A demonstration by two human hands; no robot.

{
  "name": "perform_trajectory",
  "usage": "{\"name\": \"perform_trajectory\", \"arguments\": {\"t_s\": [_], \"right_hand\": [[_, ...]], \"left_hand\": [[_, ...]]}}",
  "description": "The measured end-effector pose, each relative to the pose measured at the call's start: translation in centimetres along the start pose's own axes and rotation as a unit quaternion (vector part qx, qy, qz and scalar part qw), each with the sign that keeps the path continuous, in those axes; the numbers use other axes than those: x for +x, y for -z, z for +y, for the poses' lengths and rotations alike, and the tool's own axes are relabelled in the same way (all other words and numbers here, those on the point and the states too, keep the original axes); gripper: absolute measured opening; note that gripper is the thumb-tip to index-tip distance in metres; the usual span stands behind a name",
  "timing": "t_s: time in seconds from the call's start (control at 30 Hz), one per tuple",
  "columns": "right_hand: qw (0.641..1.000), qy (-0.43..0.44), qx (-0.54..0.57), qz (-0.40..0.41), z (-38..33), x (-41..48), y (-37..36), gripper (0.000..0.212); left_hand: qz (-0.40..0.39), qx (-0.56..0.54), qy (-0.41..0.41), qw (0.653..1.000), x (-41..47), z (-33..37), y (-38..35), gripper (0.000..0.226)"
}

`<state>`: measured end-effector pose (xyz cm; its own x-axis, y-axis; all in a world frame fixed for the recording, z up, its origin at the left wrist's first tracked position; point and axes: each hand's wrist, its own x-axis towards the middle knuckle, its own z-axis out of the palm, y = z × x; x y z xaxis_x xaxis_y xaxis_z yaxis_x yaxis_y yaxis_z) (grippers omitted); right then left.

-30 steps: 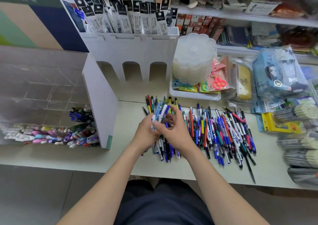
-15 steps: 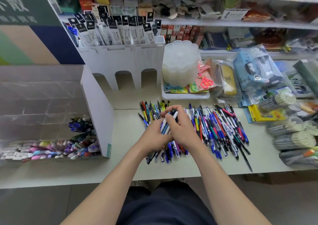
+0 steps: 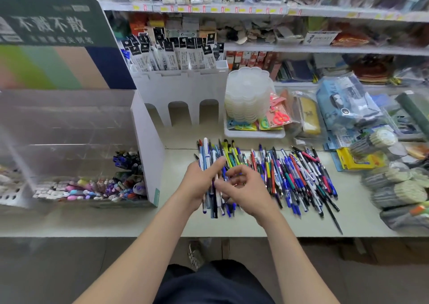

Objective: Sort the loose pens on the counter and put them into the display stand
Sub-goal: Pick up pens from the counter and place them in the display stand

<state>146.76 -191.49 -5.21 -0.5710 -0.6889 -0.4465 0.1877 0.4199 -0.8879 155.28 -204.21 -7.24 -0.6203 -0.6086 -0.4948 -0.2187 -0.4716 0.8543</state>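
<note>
- Pale green shop tabletop point(image 3: 116, 220), with stocked shelves point(image 3: 325, 50) behind it.
- Over its middle, the left hand point(image 3: 199, 182) grips a bundle of pens point(image 3: 205, 152), fingers wrapped round it, the bundle's ends pointing far and near.
- Just right of it, the right hand point(image 3: 246, 189) has curled fingers and its thumb against the bundle; whether it pinches a pen cannot be told.
- Right of both hands and partly under them, the loose pens point(image 3: 301, 178) lie spread on the tabletop.
- At the left stands the display stand point(image 3: 148, 150), with stored pens point(image 3: 127, 164) in its near right corner.
- Beyond the loose pens sits a white tray point(image 3: 253, 133).
</note>
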Motion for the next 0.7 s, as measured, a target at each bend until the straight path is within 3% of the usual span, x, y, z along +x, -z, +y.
{"name": "perform_trajectory", "arguments": {"t_s": [0.13, 0.27, 0.33, 0.5, 0.6, 0.7], "right_hand": [[1.000, 0.006, -0.014, -0.014, 0.3, -1.9, -1.3, 0.042], [0.996, 0.058, -0.063, -0.018, 1.6, -3.0, -2.2, 0.021], [0.993, 0.077, -0.085, -0.039, 2.0, -3.3, -2.2, 0.012], [0.989, 0.087, -0.042, 0.112, 1.3, -2.5, -3.2, 0.025], [0.985, 0.106, -0.089, 0.103, 0.0, -2.0, -4.7, 0.035], [0.986, 0.105, -0.071, 0.108, -1.3, -1.4, -6.6, 0.018]], "left_hand": [[0.028, -0.008, 0.006, 1.000, -2.2, -0.8, 0.5, 0.028], [0.007, 0.004, 0.012, 1.000, -4.1, -2.0, 1.9, 0.023], [-0.010, 0.066, 0.002, 0.998, -4.8, -2.6, 2.9, 0.021], [-0.022, 0.182, -0.029, 0.983, -6.0, -2.7, 4.7, 0.014], [-0.027, 0.243, -0.074, 0.967, -6.5, -1.6, 5.2, 0.021], [-0.048, 0.225, -0.093, 0.969, -6.4, -0.1, 6.8, 0.021]]}}
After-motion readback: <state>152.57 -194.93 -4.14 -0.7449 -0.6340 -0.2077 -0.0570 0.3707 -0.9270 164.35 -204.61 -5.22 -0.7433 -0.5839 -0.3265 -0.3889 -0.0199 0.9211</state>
